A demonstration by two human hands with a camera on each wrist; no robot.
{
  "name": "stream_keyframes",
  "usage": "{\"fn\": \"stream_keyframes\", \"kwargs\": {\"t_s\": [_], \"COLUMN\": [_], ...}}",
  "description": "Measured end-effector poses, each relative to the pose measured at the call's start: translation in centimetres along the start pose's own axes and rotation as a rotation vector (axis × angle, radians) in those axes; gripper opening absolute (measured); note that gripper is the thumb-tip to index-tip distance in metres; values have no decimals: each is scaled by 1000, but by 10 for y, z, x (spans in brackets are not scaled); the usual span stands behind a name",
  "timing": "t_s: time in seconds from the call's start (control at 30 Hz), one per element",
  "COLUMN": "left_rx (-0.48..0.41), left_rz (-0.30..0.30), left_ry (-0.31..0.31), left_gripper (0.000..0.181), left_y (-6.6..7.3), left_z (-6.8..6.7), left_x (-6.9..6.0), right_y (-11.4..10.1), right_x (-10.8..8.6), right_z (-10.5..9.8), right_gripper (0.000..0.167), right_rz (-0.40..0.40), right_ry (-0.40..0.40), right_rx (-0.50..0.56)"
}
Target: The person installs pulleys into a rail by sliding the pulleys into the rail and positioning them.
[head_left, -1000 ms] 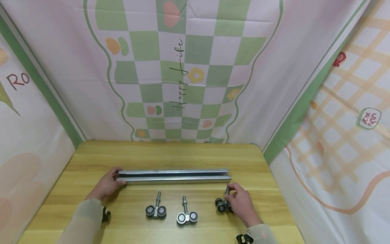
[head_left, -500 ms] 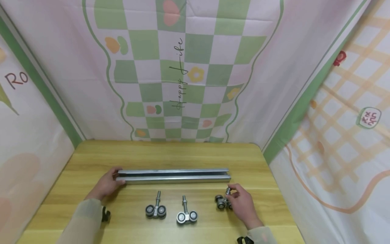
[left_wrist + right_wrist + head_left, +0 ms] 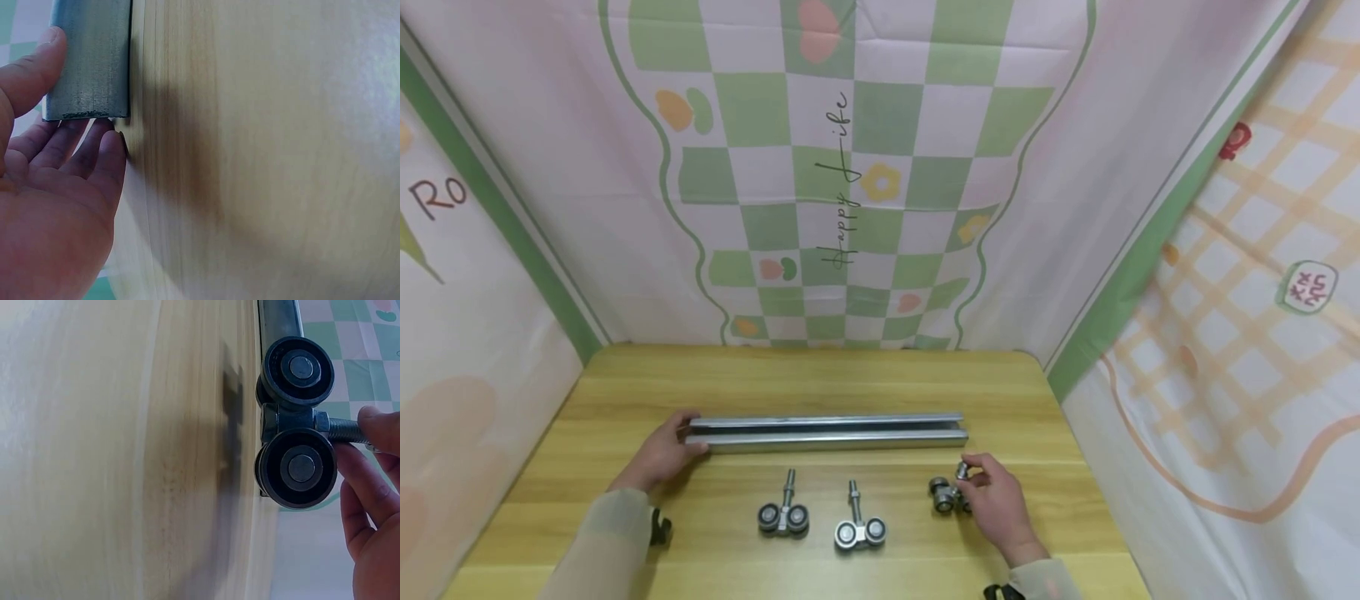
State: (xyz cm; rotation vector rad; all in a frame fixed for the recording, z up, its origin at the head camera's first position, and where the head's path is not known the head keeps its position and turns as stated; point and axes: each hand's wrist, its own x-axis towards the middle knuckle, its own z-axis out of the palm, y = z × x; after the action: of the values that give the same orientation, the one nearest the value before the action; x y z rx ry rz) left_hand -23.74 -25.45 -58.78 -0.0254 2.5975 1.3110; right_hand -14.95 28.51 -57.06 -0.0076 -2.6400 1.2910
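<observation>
A long metal channel rail (image 3: 835, 442) lies crosswise on the table, its slot facing up. My left hand (image 3: 664, 450) holds its left end, the thumb (image 3: 39, 69) on the near side wall and the fingers around the end. In the head view my right hand (image 3: 998, 502) pinches the threaded bolt of a trolley roller (image 3: 943, 495) near the rail's right end. The right wrist view shows the roller's black-rimmed wheels (image 3: 300, 469) and the bolt (image 3: 345, 430) between thumb and fingers. Two similar trolley rollers, one at left (image 3: 783, 518) and one in the middle (image 3: 859, 533), lie nearer me.
The wood-grain table (image 3: 820, 379) has rounded far corners. A green-and-white checked cloth (image 3: 850, 167) hangs behind it, with a printed cloth (image 3: 1225, 333) on the right and another (image 3: 475, 350) on the left.
The roller in my right hand has tilted, its bolt now leaning toward me and its wheels slightly farther from me. My left hand and the rail stay put.
</observation>
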Motion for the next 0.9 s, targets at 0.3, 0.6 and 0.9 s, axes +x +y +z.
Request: {"fn": "stream_keyframes", "kwargs": {"t_s": [0.3,0.6,0.9], "left_rx": [-9,-18,-12], "left_rz": [6,3,-28], "left_ry": [7,14,2], "left_gripper": [64,66,66], "left_y": [-3,-4,-1], "left_z": [1,3,1], "left_x": [1,1,0], "right_y": [-4,3,14], "right_x": [-6,-13,-18], "right_z": [1,9,7], "right_gripper": [35,32,33], "right_rz": [-16,-76,-24], "right_ry": [6,18,-29], "right_rx": [7,-11,132]}}
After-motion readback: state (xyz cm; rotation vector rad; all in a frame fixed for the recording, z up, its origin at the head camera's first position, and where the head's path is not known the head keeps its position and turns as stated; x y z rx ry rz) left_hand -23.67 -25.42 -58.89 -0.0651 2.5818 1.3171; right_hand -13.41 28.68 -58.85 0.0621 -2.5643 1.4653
